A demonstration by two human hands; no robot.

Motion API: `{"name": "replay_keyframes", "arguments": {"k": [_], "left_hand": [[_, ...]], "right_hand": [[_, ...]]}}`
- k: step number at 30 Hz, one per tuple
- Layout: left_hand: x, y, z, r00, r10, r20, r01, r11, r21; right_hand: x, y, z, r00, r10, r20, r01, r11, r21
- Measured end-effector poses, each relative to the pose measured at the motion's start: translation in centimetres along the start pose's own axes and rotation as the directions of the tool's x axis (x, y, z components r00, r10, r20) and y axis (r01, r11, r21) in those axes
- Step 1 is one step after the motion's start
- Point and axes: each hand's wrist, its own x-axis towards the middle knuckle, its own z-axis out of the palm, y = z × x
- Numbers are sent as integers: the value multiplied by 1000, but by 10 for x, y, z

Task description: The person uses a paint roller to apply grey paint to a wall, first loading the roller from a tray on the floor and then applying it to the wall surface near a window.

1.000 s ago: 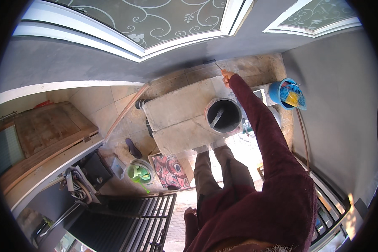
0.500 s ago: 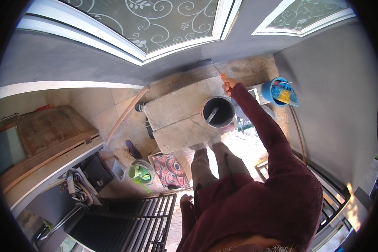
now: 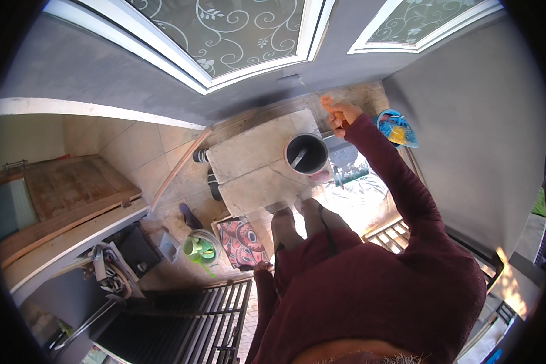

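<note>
In my right hand (image 3: 344, 115) is the orange handle of a paint roller (image 3: 326, 103); my fingers are wrapped round it. The roller's thin rod reaches up to a small dark head against the grey wall (image 3: 249, 91), below the large window. Under my right forearm's left side, a round bucket (image 3: 287, 159) with a dark inside stands on a pale slab platform (image 3: 242, 164). A flat pale stick (image 3: 298, 159) leans in the bucket. My left hand (image 3: 262, 266) hangs low beside my thigh, near a red patterned mat (image 3: 244, 241); its fingers look loose, with nothing visible in them.
A blue bucket (image 3: 382, 124) with a blue and yellow packet stands in the right corner. A wooden pole (image 3: 179, 170) leans at the left. Nearby lie a dark slipper (image 3: 191, 216) and a tub with green items (image 3: 200, 250). A dark metal gate (image 3: 224, 321) stands lower left.
My right hand has shifted slightly right, and the roller head has moved up and a little left along the wall. My left hand appears a little higher in view.
</note>
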Motion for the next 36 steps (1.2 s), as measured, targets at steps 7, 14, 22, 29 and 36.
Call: {"name": "replay_keyframes", "arguments": {"k": [7,14,22,29,36], "left_hand": [[30,-14,-7,997,59,47,-66,983,169],[108,-64,-61,962,214,170,-221,975,20],[73,-55,-53,919,338,202,-389,858,336],[40,-15,-6,993,65,95,-81,981,174],[42,-36,-16,999,20,34,-23,996,89]], "right_hand": [[-46,-16,20,998,7,55,-3,998,-67],[-77,-20,49,995,-3,95,10,997,-72],[-90,-19,53,998,8,68,-4,999,-48],[-74,-19,24,1000,-9,20,10,999,-51],[27,3,-25,999,-22,-27,20,995,-94]]}}
